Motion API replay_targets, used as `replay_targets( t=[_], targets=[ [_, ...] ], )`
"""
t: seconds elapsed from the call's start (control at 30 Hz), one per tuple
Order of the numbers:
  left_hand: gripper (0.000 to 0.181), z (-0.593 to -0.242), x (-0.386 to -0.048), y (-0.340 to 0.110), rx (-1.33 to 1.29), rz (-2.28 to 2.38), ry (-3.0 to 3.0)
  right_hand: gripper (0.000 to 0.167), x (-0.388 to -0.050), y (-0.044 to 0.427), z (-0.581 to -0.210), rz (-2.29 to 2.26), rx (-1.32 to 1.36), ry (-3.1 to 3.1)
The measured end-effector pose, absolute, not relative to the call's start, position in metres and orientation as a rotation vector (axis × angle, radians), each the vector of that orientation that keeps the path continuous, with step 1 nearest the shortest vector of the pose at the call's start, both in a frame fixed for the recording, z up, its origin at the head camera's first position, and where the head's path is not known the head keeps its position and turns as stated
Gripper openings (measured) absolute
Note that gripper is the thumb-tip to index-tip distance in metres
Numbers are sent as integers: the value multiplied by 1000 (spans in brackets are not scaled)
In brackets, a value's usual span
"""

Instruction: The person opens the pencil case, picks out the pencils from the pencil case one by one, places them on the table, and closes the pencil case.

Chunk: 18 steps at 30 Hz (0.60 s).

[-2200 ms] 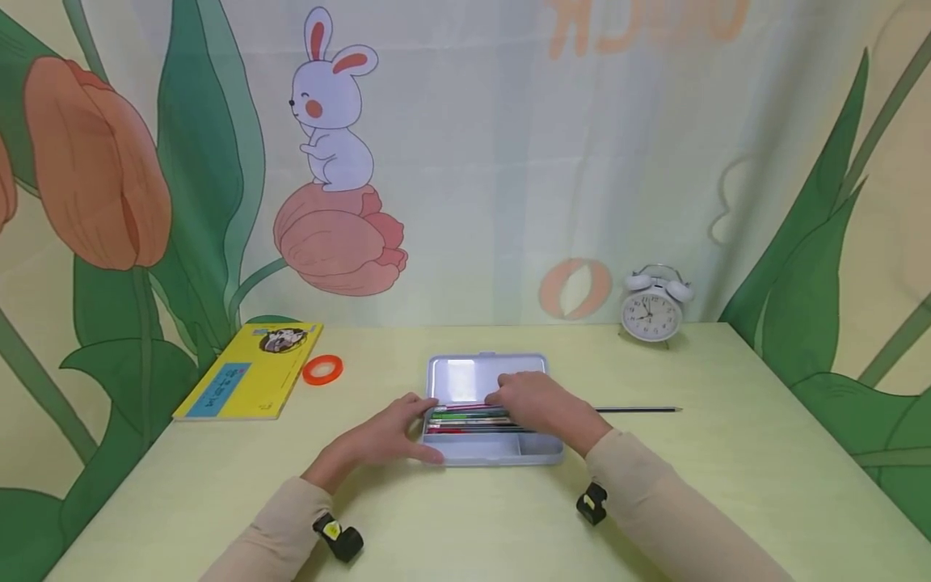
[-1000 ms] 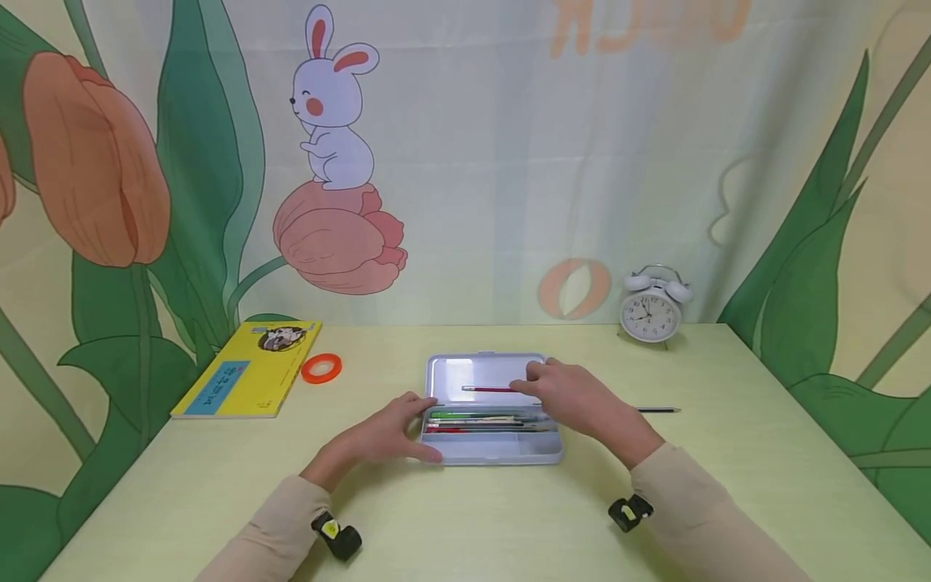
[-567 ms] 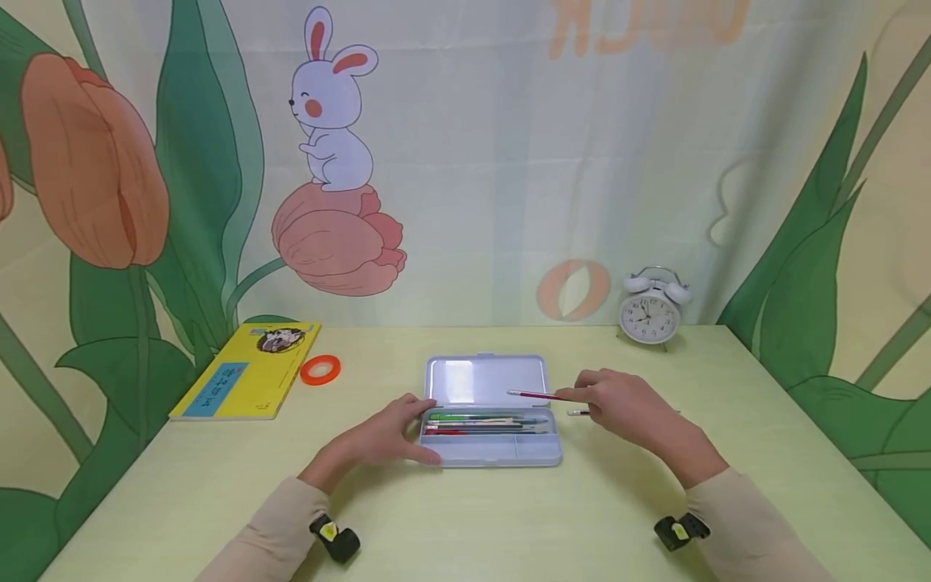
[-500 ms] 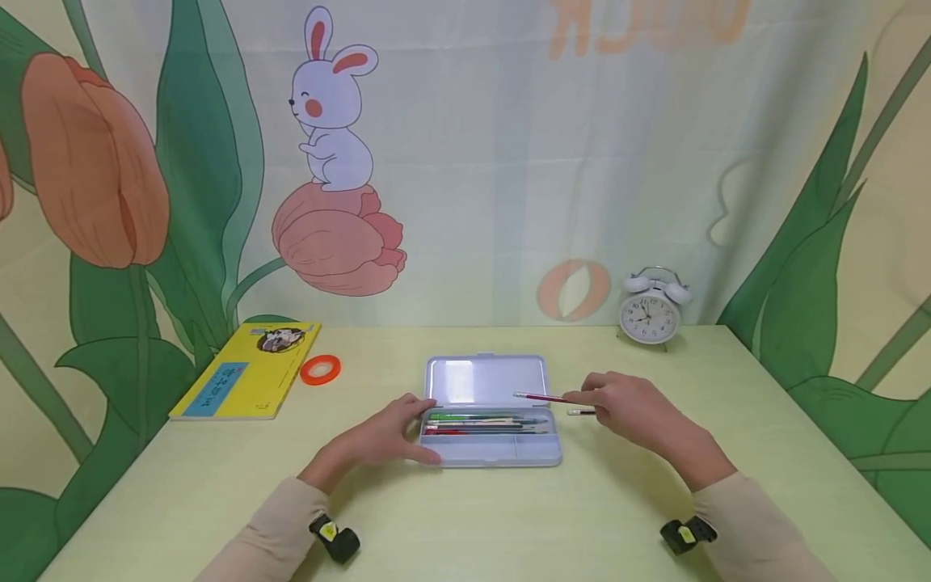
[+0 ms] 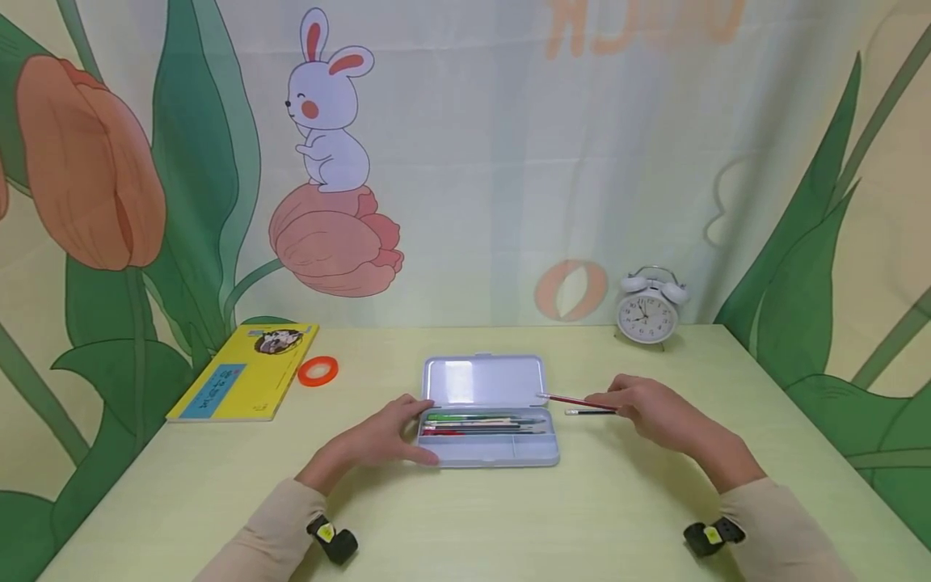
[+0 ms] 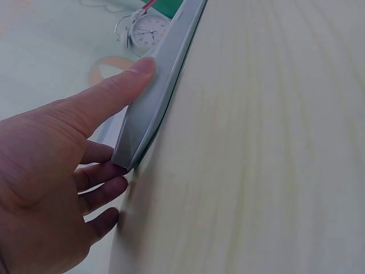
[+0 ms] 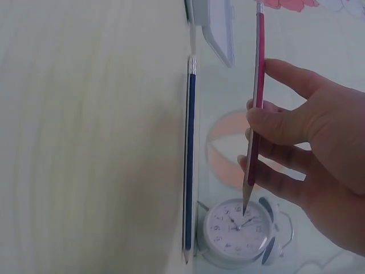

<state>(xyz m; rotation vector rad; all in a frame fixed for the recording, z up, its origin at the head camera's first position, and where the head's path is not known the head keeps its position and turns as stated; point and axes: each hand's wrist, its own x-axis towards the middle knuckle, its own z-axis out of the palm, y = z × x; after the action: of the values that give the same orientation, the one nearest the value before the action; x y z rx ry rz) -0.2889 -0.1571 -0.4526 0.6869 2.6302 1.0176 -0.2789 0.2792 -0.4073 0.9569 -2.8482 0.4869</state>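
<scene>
on the far left, a yellow book (image 5: 272, 384) is seen, with a blue label (image 5: 212, 391) whose small writing cannot be read. beside it an orange ring (image 5: 318, 381) is laid on the table (image 5: 473, 517). next, the left end of an open pencil case (image 5: 473, 447) is held between the thumb and fingers of the left hand (image 5: 378, 436). by the left wrist view, the thumb is shown pressed on the case's side wall. a few pencils (image 5: 480, 425) are kept in the long back part. to the right, a red pencil (image 5: 570, 399) is pinched above the table by the right hand (image 5: 658, 412), thumb and fingers closed on it. its sharp tip is shown only by the right wrist view. there, a dark blue pencil (image 7: 190, 154) on the table is seen whole; in the head view one end is hidden. above, big orange letters (image 5: 556, 40) are cut off at the top. on the right, numbers can be read around the white clock's face (image 5: 647, 318).
</scene>
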Motion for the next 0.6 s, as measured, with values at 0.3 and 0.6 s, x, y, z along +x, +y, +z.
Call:
replay_targets(
  t=[0.3,0.6],
  targets=[
    [95,-452,-290,-158,696,1021,2623,44,-286,302,-412,825,890,-2968],
    [95,-453,-290,-158,718,1019,2623,45,-290,313,-420,921,1011,-2974]
  ],
)
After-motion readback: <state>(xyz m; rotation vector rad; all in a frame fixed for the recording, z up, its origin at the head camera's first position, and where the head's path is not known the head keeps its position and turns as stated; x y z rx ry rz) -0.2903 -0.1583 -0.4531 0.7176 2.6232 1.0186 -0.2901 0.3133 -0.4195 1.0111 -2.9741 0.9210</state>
